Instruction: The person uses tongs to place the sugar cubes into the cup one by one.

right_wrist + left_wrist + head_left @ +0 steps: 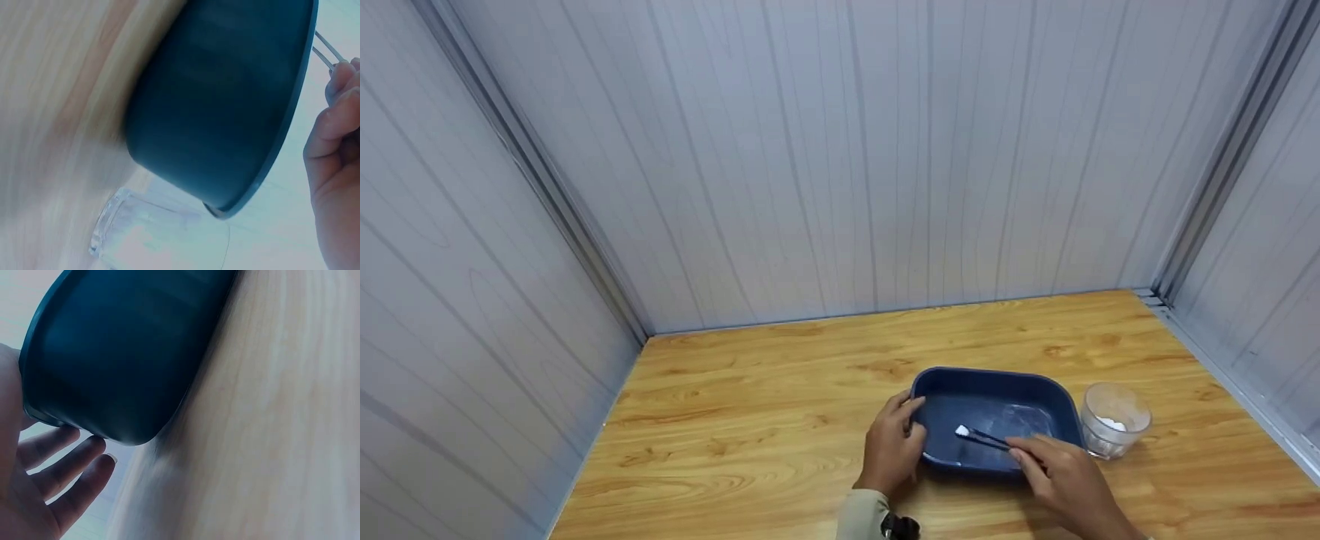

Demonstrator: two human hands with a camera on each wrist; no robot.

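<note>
A dark blue rectangular basin (pixel 997 409) stands on the table. My left hand (pixel 891 448) grips its left rim; in the left wrist view several fingers (pixel 84 486) of that hand lie along the outside of the wall. My right hand (pixel 1061 476) pinches dark tweezers (pixel 988 439) above the near right part of the basin. Between the tweezers' tips is a small white lump (pixel 962 430). Only the tweezers' two thin arms (pixel 332 48) show past the rim in the right wrist view. Close by the basin's right side stands a clear glass (pixel 1116 420) with white contents at the bottom.
The wood-grain table (pixel 720 427) stretches away to the left of the basin. Pale panel walls (pixel 840 165) close off the back and both sides. A dark wristwatch (pixel 900 526) sits at my left cuff.
</note>
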